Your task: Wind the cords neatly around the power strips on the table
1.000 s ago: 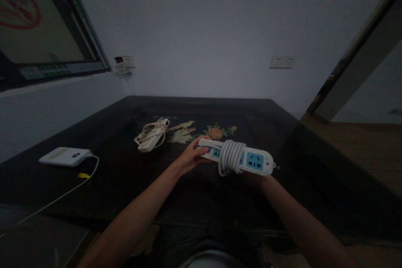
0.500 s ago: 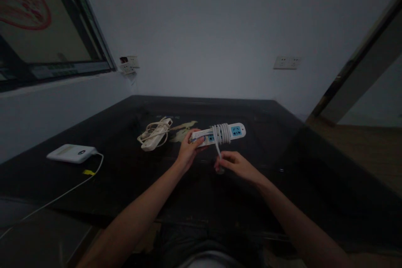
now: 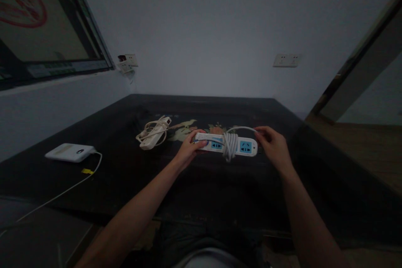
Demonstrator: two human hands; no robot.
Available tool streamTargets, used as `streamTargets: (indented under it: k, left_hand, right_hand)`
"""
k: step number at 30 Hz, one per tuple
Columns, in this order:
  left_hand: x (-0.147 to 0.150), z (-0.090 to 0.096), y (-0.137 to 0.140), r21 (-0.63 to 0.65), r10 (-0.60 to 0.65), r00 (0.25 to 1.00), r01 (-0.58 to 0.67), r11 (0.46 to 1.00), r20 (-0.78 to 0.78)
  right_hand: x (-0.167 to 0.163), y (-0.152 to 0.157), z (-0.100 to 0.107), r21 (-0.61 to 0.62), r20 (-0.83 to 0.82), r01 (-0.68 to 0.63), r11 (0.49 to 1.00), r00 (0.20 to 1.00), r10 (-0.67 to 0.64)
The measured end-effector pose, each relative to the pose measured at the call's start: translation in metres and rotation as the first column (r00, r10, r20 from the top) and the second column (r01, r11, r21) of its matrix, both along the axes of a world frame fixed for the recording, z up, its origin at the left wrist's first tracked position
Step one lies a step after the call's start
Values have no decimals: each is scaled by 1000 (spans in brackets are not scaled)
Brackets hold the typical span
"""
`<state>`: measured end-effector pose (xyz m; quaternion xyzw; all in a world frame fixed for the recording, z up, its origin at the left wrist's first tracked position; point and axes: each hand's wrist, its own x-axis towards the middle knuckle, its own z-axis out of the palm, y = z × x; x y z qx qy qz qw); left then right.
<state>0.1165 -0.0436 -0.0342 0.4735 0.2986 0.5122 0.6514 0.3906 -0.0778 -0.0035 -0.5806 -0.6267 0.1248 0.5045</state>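
Observation:
A white power strip (image 3: 248, 147) with blue sockets is held level above the dark table. My left hand (image 3: 189, 147) is closed around its left end, the thumb on top. Several turns of grey-white cord (image 3: 230, 145) circle the strip's middle. From these turns a free length arcs over the back edge to my right hand (image 3: 272, 144), which pinches it beside the strip's right end. Whether the plug sits inside my right hand is hidden. Left of my left hand lies a second power strip (image 3: 155, 135), cream-coloured, with its own cord looped around it.
A white box-shaped device (image 3: 70, 152) lies on the table's left side, its thin cable (image 3: 63, 192) running off the front left edge. A yellow scrap (image 3: 87, 171) is beside the cable. Wall sockets (image 3: 286, 60) and a window (image 3: 56, 21) border the dark table (image 3: 201, 188).
My right hand has moved from below the strip up and to the right, carrying the cord over the back edge. The strip has shifted slightly right and down.

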Motion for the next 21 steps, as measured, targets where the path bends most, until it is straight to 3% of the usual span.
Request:
streamTargets:
  k: [3,7,13,17,21]
  left_hand:
    - [-1,4,-4,-3,-45,999,45,999,28]
    - [-5,9,-8,22,-61,994,59,998,91]
    - [-5,12,-7,40,40,987,-47,998,156]
    - [-3,9,-2,33,131,973,-140,990,192]
    - [-2,6,2,8,201,962,-206,979,187]
  right_hand:
    - [2,6,-8,-54,101,-1,999,995,7]
    - [-1,7,-18,-159,134,-198,967,966,220]
    - [-24,2,-32,-244,316,-191,951,911,264]
    - [-46,-6,-31,-449,391,-330,831,763,514]
    - [-64,-17,-27,-527,419,-442,726,608,675]
